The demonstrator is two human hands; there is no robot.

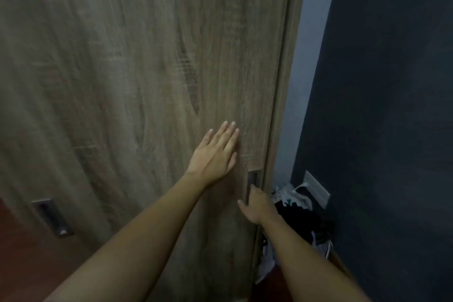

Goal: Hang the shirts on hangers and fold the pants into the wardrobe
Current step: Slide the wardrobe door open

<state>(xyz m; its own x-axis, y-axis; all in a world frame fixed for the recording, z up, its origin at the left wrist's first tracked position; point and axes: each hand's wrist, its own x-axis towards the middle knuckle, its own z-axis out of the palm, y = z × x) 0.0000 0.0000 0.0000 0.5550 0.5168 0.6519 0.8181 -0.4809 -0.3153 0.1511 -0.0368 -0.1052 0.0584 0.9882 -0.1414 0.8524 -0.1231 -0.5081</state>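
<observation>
My 2 bare forearms reach up to the wardrobe door [137, 61]. My left hand [215, 154] lies flat on it, fingers spread. My right hand [256, 205] curls its fingers into the recessed handle [252, 179] at the door's right edge. Clothes [297, 213] are heaped right of the door.

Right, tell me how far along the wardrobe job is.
Done: nothing visible; no shirt on a hanger, no folded pants in view. In hand: the left hand lies flat on the wooden wardrobe door, and the right hand has its fingers in the recessed handle at the door's edge. Left: the pile of clothes on the floor beside the wardrobe looks unsorted, so all hanging and folding.
</observation>
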